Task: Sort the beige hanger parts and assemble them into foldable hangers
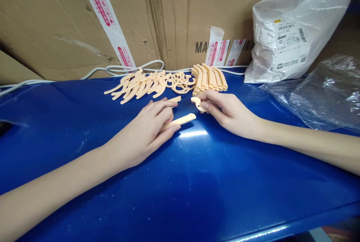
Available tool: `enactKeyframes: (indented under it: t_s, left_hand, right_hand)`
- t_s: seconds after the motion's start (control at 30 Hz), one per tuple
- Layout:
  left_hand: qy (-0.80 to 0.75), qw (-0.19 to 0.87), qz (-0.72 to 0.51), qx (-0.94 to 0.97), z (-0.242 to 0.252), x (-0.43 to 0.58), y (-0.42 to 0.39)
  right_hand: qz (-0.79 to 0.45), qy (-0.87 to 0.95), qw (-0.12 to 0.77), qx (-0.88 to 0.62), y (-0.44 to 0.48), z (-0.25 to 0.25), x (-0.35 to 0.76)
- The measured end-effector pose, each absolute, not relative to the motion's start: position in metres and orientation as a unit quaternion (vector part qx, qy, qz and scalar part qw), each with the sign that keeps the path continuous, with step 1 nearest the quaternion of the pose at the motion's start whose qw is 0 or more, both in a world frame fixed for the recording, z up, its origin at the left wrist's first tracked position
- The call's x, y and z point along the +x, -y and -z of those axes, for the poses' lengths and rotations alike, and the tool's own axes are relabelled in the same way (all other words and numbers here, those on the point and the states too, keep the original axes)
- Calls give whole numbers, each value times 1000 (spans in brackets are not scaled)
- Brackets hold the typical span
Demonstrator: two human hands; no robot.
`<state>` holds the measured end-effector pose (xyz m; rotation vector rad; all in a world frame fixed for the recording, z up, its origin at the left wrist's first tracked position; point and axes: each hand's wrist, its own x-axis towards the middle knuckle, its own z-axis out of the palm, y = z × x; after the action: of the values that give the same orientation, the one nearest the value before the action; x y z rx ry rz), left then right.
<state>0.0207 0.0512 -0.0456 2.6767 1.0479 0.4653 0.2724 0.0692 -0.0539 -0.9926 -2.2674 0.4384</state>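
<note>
Brown cardboard [180, 17] stands across the back of my blue table [197, 189], crossed on the left by a slanting strip of white tape [104, 9] with pink print, and a pale cable [118, 70] runs along its foot. At the far right a white plastic bag [270, 28] with a printed label [291, 45] leans against the cardboard, and crumpled clear plastic [334, 88] lies just beside it. Between the cable and my hands I have 3 groups of cream pieces side by side: wavy pieces [140, 84] loosely heaped at the left, curled pieces [181, 81] tangled in the middle, and curved strips [208, 77] neatly stacked at the right. My left hand [143, 133] is low over the table, its thumb and bent fingers closed on a long cream strip [181, 121], whose end with a small hole points out past my thumb. At the tips of my farther fingers the end of a 2nd cream piece [176, 99] shows; I cannot tell whether they grip it or only touch it. My right hand [229, 116], just in front of the stack, pinches a small hooked piece [198, 104] between thumb and index finger, its curl turned toward my left hand.
</note>
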Motion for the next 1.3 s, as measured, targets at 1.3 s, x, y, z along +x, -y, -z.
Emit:
enactKeyframes:
  t_s: [1.3]
  left_hand:
    - [-345,74,-177,919,46,20,-46]
  right_hand:
    - [-101,908,218,-344,-61,47,273]
